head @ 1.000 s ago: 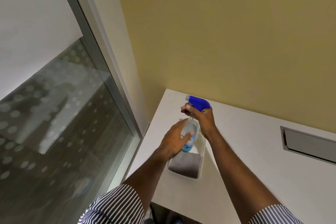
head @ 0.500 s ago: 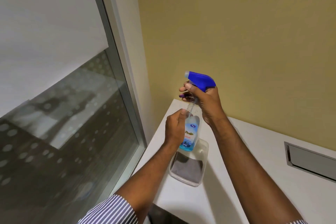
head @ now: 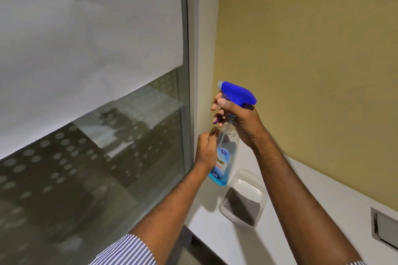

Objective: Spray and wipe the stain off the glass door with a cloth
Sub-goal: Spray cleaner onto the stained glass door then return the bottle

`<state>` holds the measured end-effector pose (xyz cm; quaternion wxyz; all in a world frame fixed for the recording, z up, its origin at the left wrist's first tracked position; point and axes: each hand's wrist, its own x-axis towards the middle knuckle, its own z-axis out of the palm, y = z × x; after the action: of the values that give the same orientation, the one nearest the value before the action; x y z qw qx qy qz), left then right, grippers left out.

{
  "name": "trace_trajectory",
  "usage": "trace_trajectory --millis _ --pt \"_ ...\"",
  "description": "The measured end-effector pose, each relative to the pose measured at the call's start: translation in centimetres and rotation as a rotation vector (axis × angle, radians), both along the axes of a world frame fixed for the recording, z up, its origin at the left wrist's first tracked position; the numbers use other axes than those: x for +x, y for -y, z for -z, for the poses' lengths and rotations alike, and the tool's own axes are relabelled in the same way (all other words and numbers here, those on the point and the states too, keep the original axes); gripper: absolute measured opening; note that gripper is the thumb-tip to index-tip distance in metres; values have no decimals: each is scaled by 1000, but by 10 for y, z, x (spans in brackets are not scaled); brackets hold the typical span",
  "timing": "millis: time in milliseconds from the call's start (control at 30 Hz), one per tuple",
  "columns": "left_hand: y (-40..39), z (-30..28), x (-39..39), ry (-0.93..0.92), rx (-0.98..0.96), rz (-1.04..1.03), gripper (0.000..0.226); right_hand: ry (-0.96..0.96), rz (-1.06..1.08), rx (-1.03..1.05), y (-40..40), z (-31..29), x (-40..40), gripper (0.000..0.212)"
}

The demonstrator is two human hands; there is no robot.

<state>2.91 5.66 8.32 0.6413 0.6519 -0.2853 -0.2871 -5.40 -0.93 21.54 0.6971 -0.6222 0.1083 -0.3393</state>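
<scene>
1. White countertop (head: 301, 221) along the foot of a yellow wall (head: 312, 49), running from beside the glass door's frame toward the lower right.
2. Clear plastic container (head: 243, 197), rectangular with rounded corners, resting directly on the countertop near its left end.
3. Dark grey cloth (head: 241, 205) lying folded inside that container.
4. Grey recessed panel (head: 385, 230) set flush into the countertop at the far right edge, partly cut off.

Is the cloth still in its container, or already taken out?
Still in. The grey cloth lies inside the clear plastic container on the white counter; both hands hold the spray bottle.
</scene>
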Motion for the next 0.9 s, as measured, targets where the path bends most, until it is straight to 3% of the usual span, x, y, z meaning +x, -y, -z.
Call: trace_trajectory --millis 67,167,333,633,767,900 --pt "-13 -2 10 -14 -35 -27 47 -2 -27 -15 -14 -4 13 5" --pt "-37 -7 27 -23 -47 -127 29 -7 -48 -33 -38 -7 36 7" --pt "-96 -4 63 -42 -49 -232 25 -4 -139 -53 -92 -4 74 16" --pt "-274 7 102 -39 -95 -475 19 -17 -364 -73 -254 5 126 9" --pt "-358 1 96 -26 -161 -595 34 -27 -454 -88 -336 2 134 8" --pt "-444 -12 90 4 -271 -708 70 22 -562 -99 -422 -7 135 6"
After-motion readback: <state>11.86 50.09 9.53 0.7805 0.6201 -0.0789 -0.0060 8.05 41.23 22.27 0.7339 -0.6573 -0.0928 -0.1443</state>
